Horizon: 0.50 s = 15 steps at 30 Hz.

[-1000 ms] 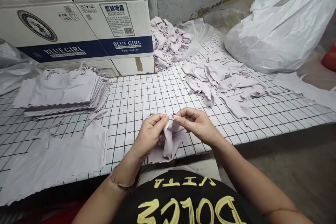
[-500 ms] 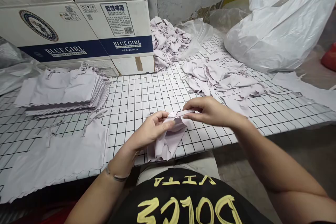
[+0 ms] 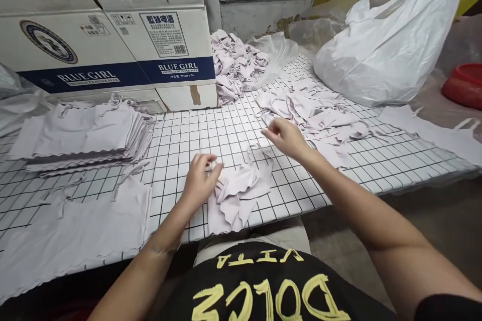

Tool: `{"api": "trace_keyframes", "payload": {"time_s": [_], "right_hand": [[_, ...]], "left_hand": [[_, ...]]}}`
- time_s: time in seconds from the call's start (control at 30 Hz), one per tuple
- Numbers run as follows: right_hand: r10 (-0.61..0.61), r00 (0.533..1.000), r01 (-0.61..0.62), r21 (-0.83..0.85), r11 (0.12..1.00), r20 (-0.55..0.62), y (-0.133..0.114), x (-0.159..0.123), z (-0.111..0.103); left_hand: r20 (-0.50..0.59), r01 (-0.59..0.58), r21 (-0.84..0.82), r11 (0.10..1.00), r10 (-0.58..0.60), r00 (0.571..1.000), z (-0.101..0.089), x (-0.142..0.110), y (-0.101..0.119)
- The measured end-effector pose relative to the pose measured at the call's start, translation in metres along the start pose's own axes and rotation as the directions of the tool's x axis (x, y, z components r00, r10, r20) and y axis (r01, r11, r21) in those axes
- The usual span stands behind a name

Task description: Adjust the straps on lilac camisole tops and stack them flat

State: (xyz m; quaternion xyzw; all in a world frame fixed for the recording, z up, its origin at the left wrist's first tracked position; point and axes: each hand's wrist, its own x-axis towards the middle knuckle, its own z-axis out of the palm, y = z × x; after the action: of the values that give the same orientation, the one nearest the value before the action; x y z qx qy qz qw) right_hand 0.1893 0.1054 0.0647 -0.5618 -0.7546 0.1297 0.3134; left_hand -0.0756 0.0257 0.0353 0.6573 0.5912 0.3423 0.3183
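Observation:
A crumpled lilac cloth piece (image 3: pixel 241 191) with thin straps lies on the white grid-patterned table (image 3: pixel 196 135), near its front edge. My left hand (image 3: pixel 200 179) rests on the piece's left end, its fingertips pinched on the fabric. My right hand (image 3: pixel 285 136) hovers further back and to the right, over the table beside a loose pile of the same lilac pieces (image 3: pixel 314 115). Its fingers are drawn together in a pinch. A thin strap rises from the piece toward that hand, but I cannot make out whether the fingers hold it.
A neat stack of flat lilac pieces (image 3: pixel 85 133) sits at the left, with one spread piece (image 3: pixel 75 225) in front of it. Cardboard beer boxes (image 3: pixel 113 35) stand behind. Another cloth heap (image 3: pixel 233 62), a white plastic bag (image 3: pixel 384 55) and a red bowl (image 3: pixel 465 85) lie at the back and right.
My hands have parted. The cloth piece went from held up in front of me down onto the table; my left hand lowered with it and my right hand moved back and to the right.

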Motion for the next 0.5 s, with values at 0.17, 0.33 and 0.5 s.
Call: {"api": "trace_keyframes", "payload": {"time_s": [0.17,0.33,0.5], "right_hand": [[-0.049,0.988,0.025,0.161,0.987,0.150,-0.030,-0.101,0.039],[-0.125,0.982,0.141,-0.105,0.984,0.139,-0.053,-0.116,0.075],[-0.133,0.989,0.131,0.039,0.991,0.058,-0.048,-0.085,0.059]], "left_hand": [[0.101,0.003,0.359,0.933,-0.042,0.994,0.011,-0.060,-0.018],[0.002,-0.135,0.523,0.841,0.157,0.988,0.030,-0.069,-0.010],[-0.181,-0.145,0.543,0.827,0.284,0.942,0.026,-0.055,0.005]]}}
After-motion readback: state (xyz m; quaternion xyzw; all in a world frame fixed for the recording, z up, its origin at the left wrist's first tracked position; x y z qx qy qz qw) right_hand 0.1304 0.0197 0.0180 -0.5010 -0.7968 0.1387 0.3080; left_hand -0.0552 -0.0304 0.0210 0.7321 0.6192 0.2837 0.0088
